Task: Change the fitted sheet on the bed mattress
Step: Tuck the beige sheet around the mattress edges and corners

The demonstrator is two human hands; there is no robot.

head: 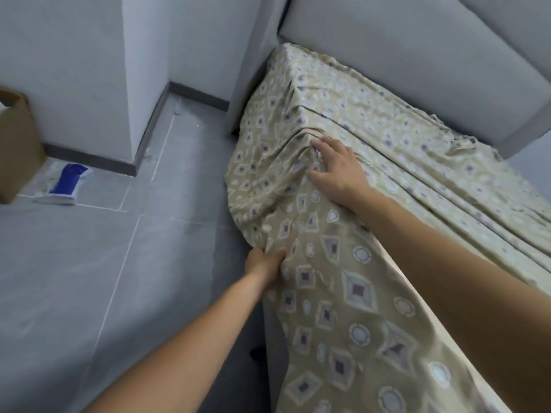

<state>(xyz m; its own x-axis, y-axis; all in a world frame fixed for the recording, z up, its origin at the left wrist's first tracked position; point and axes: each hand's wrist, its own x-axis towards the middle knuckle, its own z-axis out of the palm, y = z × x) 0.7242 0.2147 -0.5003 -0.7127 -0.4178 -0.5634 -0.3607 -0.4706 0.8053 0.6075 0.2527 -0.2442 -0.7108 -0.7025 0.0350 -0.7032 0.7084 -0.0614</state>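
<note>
A beige fitted sheet [343, 287] printed with diamonds and circles covers the mattress top and hangs down its near side in loose folds. My left hand [264, 262] grips a bunch of the hanging sheet low on the bed's side. Higher up, my right hand [335, 168] lies flat with spread fingers on the sheet at the mattress edge, pressing a ridge of folds. The sheet reaches the far corner by the grey padded headboard [417, 64]. The mattress itself is hidden under the cloth.
Grey tiled floor [89, 278] runs along the bed's left side. A wall pillar [143, 70] juts out at the back left. A brown cardboard box [15, 144] stands at the far left, with a blue and white packet [67, 183] lying beside it.
</note>
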